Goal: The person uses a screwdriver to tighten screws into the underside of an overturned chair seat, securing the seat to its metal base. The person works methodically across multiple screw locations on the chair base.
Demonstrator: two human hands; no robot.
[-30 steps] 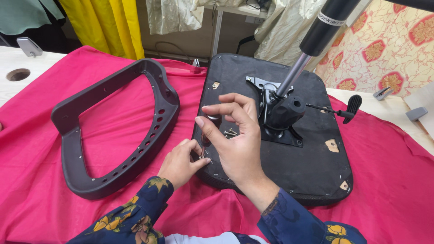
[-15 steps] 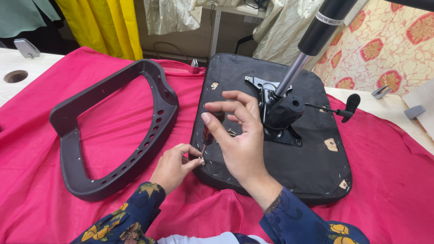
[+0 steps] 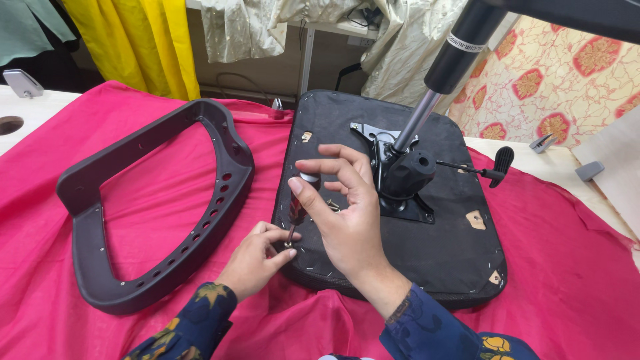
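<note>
Black upturned seat base [image 3: 427,267] on pink cloth [image 3: 567,287]; right hand [image 3: 340,213] gripping upright screwdriver [image 3: 298,203] at its near-left edge, left hand [image 3: 257,257] pinching the tip.

Black seat base [image 3: 427,267], dark grey frame [image 3: 160,200], pink cloth [image 3: 567,267].

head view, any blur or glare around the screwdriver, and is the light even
Head view: soft, even light, with no harsh shadows on the red cloth; the screwdriver is small and partly hidden by the right hand; no strong glare on the black seat base; frame edges bend slightly.
</note>
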